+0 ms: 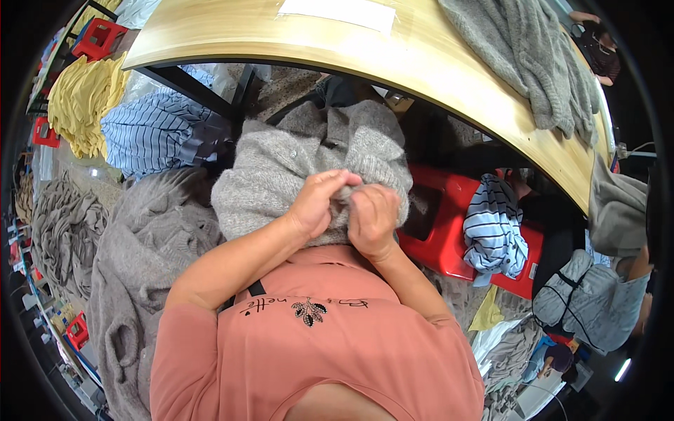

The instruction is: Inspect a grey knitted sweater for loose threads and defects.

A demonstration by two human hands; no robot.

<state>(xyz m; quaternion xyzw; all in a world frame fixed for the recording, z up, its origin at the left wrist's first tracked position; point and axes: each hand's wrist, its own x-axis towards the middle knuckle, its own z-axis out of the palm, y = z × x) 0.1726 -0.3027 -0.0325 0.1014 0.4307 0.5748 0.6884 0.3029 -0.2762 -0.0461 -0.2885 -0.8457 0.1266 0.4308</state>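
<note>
A bulky grey knit garment (270, 165) lies bunched in my lap, below the table's near edge. My left hand (316, 200) and my right hand (374, 214) meet over its near part, close to my body. The left thumb and fingers pinch toward the right hand. My right hand's fingers are curled in on a bit of the knit, slightly blurred. Whether anything small sits between the fingertips cannot be made out. Folds of the garment rise beyond both hands.
A wooden table (210, 31) carries white paper (340, 14) and more grey knitwear (523, 63). To my right, striped cloth (495, 228) lies on a red stool (439, 217). Grey knits (158, 238), a blue striped pile (158, 130) and a yellow pile (84, 105) are at left. Other people sit at right.
</note>
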